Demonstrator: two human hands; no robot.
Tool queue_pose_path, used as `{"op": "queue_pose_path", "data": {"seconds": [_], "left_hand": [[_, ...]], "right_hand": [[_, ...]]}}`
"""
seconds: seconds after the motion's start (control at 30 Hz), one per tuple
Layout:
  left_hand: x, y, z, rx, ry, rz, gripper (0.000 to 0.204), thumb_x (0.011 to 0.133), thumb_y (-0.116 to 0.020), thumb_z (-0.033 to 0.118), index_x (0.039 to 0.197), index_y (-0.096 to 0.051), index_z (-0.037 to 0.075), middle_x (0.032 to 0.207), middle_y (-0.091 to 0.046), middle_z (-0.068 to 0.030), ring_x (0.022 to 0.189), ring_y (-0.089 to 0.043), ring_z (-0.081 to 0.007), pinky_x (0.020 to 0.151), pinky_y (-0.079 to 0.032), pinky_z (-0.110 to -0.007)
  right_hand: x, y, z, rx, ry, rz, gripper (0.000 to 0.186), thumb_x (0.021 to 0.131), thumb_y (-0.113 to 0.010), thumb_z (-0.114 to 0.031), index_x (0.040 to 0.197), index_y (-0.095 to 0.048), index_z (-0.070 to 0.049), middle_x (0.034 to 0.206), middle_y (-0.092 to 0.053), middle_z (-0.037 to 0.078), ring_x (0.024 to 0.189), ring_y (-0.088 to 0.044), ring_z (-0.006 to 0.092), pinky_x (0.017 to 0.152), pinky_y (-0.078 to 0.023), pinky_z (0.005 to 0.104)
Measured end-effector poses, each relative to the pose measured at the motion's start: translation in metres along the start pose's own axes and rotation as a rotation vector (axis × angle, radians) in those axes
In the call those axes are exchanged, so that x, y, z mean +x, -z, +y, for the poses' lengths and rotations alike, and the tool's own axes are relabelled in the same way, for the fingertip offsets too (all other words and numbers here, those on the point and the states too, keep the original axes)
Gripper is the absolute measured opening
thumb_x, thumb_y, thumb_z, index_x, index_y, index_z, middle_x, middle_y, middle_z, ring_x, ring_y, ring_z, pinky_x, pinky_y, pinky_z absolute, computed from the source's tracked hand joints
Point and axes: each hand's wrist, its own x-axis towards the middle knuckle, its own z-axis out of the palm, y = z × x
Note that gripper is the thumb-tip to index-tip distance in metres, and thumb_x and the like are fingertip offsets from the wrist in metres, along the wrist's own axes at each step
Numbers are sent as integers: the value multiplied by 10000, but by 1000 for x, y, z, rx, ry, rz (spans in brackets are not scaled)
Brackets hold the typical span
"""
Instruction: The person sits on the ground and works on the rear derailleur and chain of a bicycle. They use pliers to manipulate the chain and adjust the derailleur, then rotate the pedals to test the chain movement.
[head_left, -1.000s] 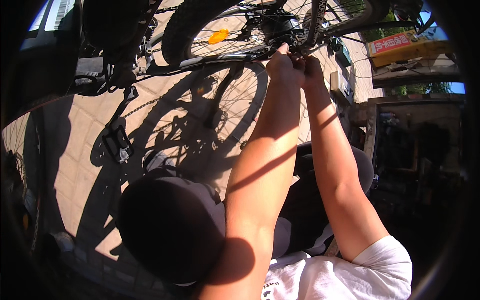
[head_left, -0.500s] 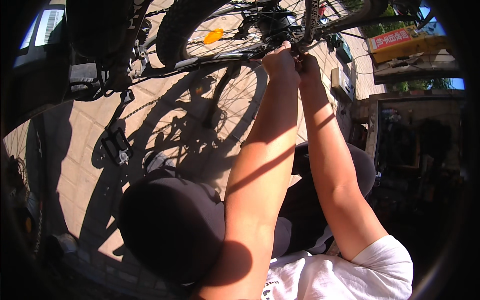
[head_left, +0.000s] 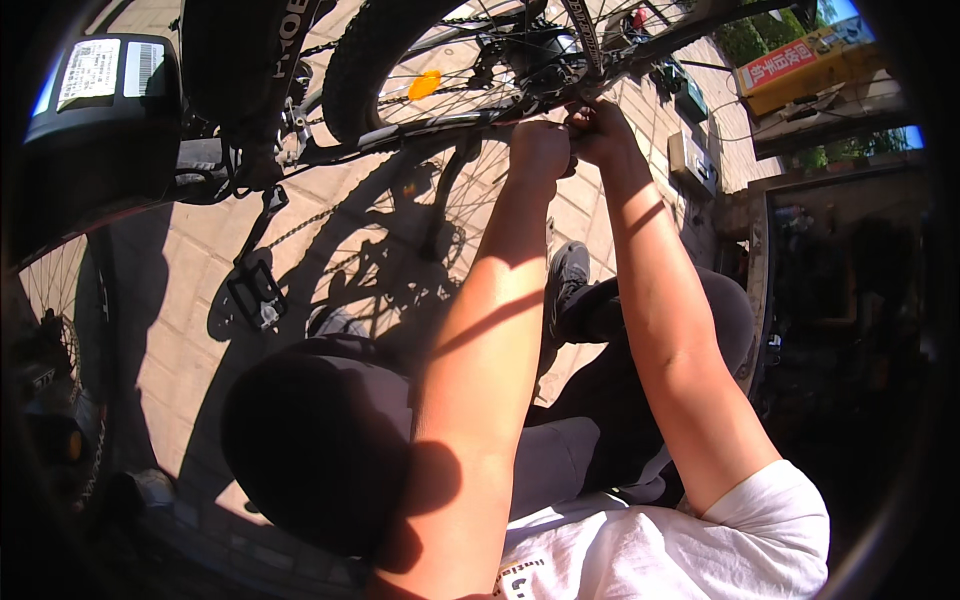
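My left hand [head_left: 540,150] is closed in a fist just below the wheel's hub, its fingers turned away from the camera; what it holds, if anything, is hidden. My right hand [head_left: 602,134] is curled close beside it at the axle end of the bicycle's dark frame tube [head_left: 584,45], gripping something small that I cannot make out. Around the black hub [head_left: 535,58] are spokes, a tyre [head_left: 350,75] and an orange reflector [head_left: 425,84]. A long black and silver tube [head_left: 400,133] runs leftward from near my hands.
At left are a black box [head_left: 95,150] on the bicycle, a pedal [head_left: 255,295] and another wheel [head_left: 55,330]. My bent legs and shoe [head_left: 568,275] are below, on sunlit paving [head_left: 185,300]. A yellow box [head_left: 805,80], grey case [head_left: 690,160] and dark doorway [head_left: 840,300] are at right.
My left hand has drawn down and left from the hub, and my right hand has shifted left. The view has shifted slightly, showing my shoe between my forearms.
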Motion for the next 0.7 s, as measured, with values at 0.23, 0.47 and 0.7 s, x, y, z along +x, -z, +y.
{"op": "queue_pose_path", "data": {"seconds": [0.23, 0.47, 0.7], "left_hand": [[-55, -13, 63, 246, 220, -179, 146, 841, -618, 138, 795, -605, -1, 588, -545, -54, 432, -498, -143, 394, -399, -264], [-50, -25, 61, 90, 146, -274, 123, 901, -500, 94, 817, -562, 28, 575, -515, -34, 405, -443, -120, 373, -338, -251], [-33, -25, 28, 693, -308, 338, 152, 836, -595, 140, 864, -557, -5, 635, -548, -72, 550, -570, -184, 516, -458, -311]], "right_hand": [[-33, 43, 7, -123, 143, -110, 123, 935, -533, -230, 899, -587, -125, 658, -536, -22, 513, -478, 119, 463, -398, 281], [-67, 76, 31, -471, 210, -457, 262, 873, -568, -64, 1133, -591, -53, 996, -624, 31, 904, -585, 127, 803, -445, 277], [-66, 85, 33, -612, 267, -110, 160, 929, -560, -122, 1014, -606, 6, 644, -424, -22, 506, -361, 76, 469, -311, 251]]}}
